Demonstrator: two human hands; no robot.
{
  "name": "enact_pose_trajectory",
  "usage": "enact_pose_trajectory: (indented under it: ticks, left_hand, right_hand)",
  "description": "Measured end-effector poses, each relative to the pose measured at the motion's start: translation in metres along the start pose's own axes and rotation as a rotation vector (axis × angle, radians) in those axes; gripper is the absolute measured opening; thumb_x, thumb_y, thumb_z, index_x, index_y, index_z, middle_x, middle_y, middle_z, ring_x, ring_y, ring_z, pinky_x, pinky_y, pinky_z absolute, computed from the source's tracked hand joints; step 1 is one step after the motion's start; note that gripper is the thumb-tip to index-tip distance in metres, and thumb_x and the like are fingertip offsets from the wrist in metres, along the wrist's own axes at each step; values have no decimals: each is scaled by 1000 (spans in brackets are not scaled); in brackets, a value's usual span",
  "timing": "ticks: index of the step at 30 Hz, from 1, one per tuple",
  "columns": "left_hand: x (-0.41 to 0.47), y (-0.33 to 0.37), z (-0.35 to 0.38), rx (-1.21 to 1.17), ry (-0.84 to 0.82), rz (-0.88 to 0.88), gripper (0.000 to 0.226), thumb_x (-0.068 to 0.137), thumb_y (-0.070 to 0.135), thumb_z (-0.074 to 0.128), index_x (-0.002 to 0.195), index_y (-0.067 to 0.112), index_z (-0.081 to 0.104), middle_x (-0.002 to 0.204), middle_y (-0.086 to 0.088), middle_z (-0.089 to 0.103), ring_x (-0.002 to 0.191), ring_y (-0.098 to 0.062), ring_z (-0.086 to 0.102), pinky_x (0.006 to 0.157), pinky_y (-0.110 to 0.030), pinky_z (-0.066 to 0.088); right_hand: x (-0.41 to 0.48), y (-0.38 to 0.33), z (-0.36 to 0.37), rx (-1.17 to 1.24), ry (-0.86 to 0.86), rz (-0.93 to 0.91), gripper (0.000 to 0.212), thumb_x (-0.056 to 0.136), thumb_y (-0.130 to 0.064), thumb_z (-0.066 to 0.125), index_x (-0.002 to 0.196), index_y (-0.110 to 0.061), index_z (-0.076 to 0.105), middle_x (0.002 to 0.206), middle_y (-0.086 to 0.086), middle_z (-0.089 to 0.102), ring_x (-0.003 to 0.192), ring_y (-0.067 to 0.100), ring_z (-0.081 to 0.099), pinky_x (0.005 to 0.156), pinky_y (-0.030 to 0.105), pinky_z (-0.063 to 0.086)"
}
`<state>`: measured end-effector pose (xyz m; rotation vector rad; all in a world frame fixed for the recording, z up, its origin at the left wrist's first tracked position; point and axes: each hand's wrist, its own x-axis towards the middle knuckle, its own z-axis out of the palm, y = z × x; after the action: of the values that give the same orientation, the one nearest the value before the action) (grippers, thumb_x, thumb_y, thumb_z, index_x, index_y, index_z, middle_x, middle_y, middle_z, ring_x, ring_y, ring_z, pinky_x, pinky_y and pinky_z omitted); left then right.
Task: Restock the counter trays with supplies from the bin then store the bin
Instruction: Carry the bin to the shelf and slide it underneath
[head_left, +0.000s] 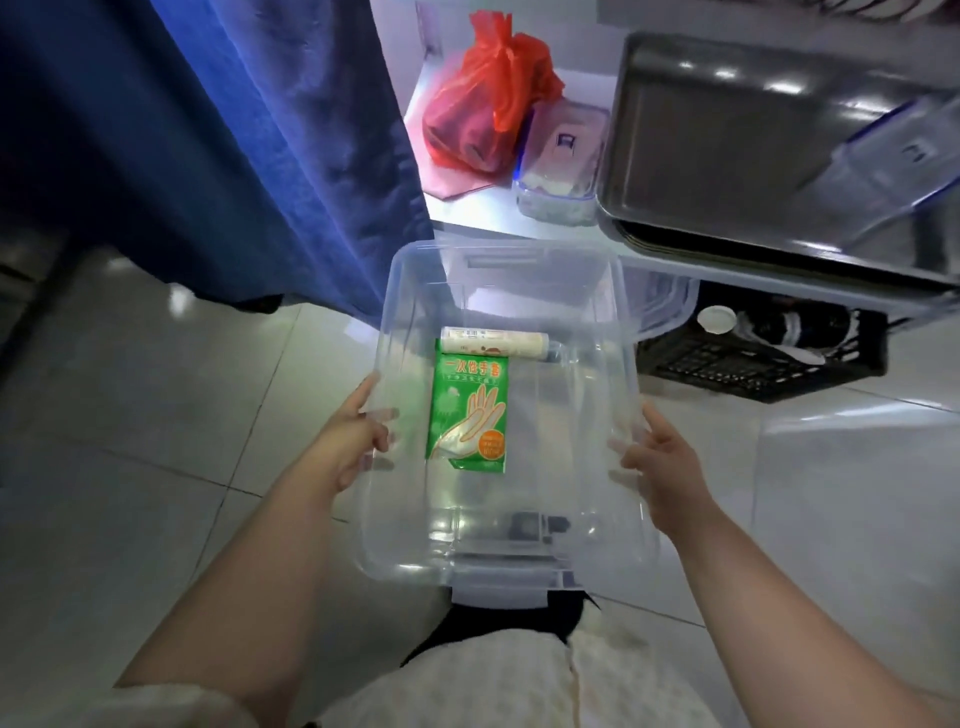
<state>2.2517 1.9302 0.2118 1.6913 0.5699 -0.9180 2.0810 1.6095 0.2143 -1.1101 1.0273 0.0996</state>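
Clear plastic bin (506, 558) is hanging above the tiled floor (130, 415), just short of the desk (470, 210). The person is holding it by its two long walls: the left hand (349, 434) is wrapping the left rim with fingers inside, and the right hand (655, 457) is clasping the right rim the same way. Inside, a green glove packet (467, 413) and a white roll (491, 343) are lying flat on the bottom, touching each other.

Judgement: the load is looking light, so the bin should lift easily. Thin walls may flex under a hard squeeze, and smooth plastic could slip. The rims seem the best hold. The loose contents will likely slide if the bin tilts. A metal tray (753, 140) is sitting on the desk, right of a red bag (488, 104).
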Motion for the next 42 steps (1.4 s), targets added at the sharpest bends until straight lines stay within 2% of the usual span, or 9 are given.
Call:
enact_pose_trajectory:
  ticks: [7,14,19,23,26,33,35,38,42]
  left_hand:
    - [41,10,21,110,-13,-56,97,72,-21,37,142,46,32,128,-10,56,94,-27,56,75,-42,49]
    - [98,36,6,207,-77,-104,98,70,-21,35,136,51,36,125,-6,57,99,-25,59,75,-42,55]
    - [141,54,-4,420,-129,-83,98,70,-17,39,138,54,27,122,2,61,61,-13,52,59,-30,46]
    - [167,44,-11,406,-208,-113,101,73,-19,38,137,58,26,120,8,58,83,-19,58,73,-46,56]
    - [183,38,-11,367,-216,-114,98,76,-18,38,139,56,25,121,8,57,92,-22,58,67,-42,58]
    - [220,33,7,327,-189,-34,96,78,-16,42,138,57,27,124,8,58,91,-20,60,67,-40,59]
    - [233,34,11,308,-194,5,97,76,-17,42,128,65,34,123,8,58,92,-21,60,63,-38,58]
    - [255,39,16,291,-216,67,98,76,-18,42,107,75,41,123,7,59,94,-22,60,67,-41,59]
    - [286,49,21,292,-220,139,97,76,-18,43,125,66,39,116,11,65,93,-24,57,74,-44,59]
  right_hand:
    - [38,21,-11,60,87,60,74,78,12,62,140,-22,42,122,3,64,95,23,61,87,50,50]
    - [62,30,22,98,178,93,74,78,17,55,140,-24,43,130,2,59,111,24,61,97,54,46]
    - [85,43,49,158,288,73,68,79,15,60,136,-21,48,124,2,64,109,26,61,100,56,43]
    - [98,60,58,159,329,61,63,80,10,66,133,-23,52,119,1,66,109,27,61,99,55,45]
    - [110,69,61,155,336,60,64,80,8,67,133,-25,52,119,-2,67,111,24,61,98,53,46]
    - [161,83,52,133,311,42,65,80,5,68,132,-29,52,114,-7,69,105,20,64,95,49,49]
    - [181,85,49,111,293,12,65,79,7,67,125,-37,56,113,-9,70,98,13,65,91,44,52]
    - [210,85,47,67,264,-34,79,71,15,55,126,-41,53,125,-11,64,112,13,61,86,36,52]
    - [251,80,52,25,207,-112,83,70,16,53,126,-45,51,124,-15,63,114,7,60,79,26,50]
